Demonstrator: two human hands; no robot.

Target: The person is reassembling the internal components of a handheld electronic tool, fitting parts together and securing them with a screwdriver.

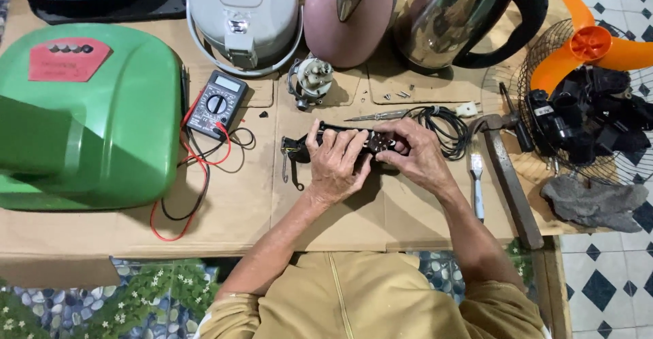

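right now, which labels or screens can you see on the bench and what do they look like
Multimeter screen: small grey rectangle atop the black meter, left of the hands.
Red label: a plaque with a peaked top on the green housing, far left.
White label: tiny tag on the black fan motor, right.

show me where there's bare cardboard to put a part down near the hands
Bare cardboard lies in front of the left hand and right hand, between the red and black leads and the brush. Behind the hands it is crowded: multimeter, screws, cable, kettle.
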